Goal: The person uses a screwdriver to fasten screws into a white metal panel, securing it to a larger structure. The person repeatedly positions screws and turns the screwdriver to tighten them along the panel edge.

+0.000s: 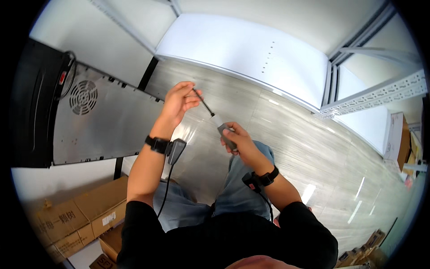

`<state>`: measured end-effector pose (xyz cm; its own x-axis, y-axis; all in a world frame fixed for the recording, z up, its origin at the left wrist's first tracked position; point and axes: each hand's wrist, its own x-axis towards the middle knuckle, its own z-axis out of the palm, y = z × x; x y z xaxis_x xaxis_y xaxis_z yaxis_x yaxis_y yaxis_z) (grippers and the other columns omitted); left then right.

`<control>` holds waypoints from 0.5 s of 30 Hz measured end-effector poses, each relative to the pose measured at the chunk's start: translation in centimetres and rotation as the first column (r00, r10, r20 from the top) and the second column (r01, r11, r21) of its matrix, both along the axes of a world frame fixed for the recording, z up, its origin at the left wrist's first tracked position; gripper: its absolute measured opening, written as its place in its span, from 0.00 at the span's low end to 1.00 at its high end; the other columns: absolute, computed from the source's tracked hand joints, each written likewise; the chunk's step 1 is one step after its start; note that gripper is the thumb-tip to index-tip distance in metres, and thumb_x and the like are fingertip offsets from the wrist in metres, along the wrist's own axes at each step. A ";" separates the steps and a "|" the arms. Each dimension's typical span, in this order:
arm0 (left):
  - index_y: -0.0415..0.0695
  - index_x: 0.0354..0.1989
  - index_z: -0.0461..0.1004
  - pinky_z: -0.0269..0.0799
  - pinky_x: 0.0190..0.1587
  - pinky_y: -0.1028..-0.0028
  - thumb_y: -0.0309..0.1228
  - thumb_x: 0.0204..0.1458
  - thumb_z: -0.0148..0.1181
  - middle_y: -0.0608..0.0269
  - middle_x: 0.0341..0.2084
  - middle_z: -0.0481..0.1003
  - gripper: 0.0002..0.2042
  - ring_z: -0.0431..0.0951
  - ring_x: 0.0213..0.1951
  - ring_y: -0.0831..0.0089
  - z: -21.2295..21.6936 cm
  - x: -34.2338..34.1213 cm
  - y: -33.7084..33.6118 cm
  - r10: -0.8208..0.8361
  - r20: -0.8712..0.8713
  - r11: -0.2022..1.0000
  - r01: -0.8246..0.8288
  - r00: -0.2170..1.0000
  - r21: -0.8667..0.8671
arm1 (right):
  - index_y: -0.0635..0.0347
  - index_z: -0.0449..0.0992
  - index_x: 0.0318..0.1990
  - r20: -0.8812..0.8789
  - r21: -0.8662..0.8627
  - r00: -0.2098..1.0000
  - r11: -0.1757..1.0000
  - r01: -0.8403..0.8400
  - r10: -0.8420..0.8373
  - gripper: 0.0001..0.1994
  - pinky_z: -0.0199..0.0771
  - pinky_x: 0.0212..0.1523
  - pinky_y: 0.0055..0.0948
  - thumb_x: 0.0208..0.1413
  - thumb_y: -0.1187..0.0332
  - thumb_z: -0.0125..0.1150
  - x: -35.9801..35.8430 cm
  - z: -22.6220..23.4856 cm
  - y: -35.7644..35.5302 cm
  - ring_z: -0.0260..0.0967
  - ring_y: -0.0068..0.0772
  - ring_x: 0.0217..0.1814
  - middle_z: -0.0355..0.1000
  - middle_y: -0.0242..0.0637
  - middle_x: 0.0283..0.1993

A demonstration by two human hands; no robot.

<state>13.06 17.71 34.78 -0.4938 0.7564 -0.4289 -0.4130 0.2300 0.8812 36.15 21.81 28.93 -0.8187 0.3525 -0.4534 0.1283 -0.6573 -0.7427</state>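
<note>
I'd say we're mid-step: screwdriver (218, 126) held up in front of me, over my lap, not yet at the appliance's metal back panel (105, 123). Right hand (239, 142) wraps the grey/white handle; left hand (180, 99) pinches the thin dark shaft's tip. Panel's dull steel w/ round fan grille; screws too small to tell.

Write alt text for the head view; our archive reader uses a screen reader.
Seen from above, a seated person's right hand grips a small grey screwdriver handle while the left hand pinches its thin black shaft. To the left lies a metal appliance panel with a round vent; cardboard boxes sit below.
</note>
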 end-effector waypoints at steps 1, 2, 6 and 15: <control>0.41 0.39 0.67 0.75 0.35 0.76 0.31 0.59 0.47 0.54 0.34 0.76 0.06 0.77 0.31 0.73 -0.6 0.6 2.6 -0.055 -0.007 0.998 0.055 0.998 -0.011 | 0.56 0.65 0.48 0.014 -0.007 0.998 0.998 0.058 -0.058 0.16 0.51 0.15 0.16 0.60 0.57 0.52 0.9 0.0 1.4 0.62 0.16 0.19 0.69 0.30 0.28; 0.42 0.39 0.67 0.74 0.36 0.76 0.31 0.59 0.47 0.55 0.34 0.76 0.06 0.76 0.31 0.74 -1.1 0.9 4.9 -0.104 -0.015 0.994 0.104 0.994 -0.023 | 0.56 0.65 0.47 0.027 -0.014 0.994 0.994 0.110 -0.109 0.15 0.51 0.15 0.16 0.59 0.57 0.52 1.5 -0.1 2.8 0.61 0.16 0.18 0.69 0.30 0.28; 0.43 0.39 0.67 0.72 0.37 0.76 0.32 0.59 0.49 0.58 0.35 0.76 0.07 0.75 0.32 0.76 -4.9 0.4 11.4 -0.204 0.003 0.973 0.203 0.979 -0.110 | 0.57 0.66 0.40 0.031 -0.032 0.961 0.961 0.274 -0.273 0.12 0.52 0.14 0.18 0.59 0.59 0.52 1.5 -2.8 6.7 0.60 0.17 0.16 0.69 0.31 0.27; 0.42 0.39 0.71 0.70 0.38 0.77 0.30 0.55 0.55 0.64 0.31 0.75 0.07 0.73 0.33 0.77 -11.9 -4.4 27.6 -0.307 -0.049 0.942 0.296 0.951 -0.161 | 0.57 0.65 0.37 0.137 -0.114 0.852 0.847 0.520 -0.505 0.11 0.53 0.15 0.20 0.58 0.59 0.50 -1.3 -7.3 13.9 0.59 0.19 0.16 0.67 0.32 0.25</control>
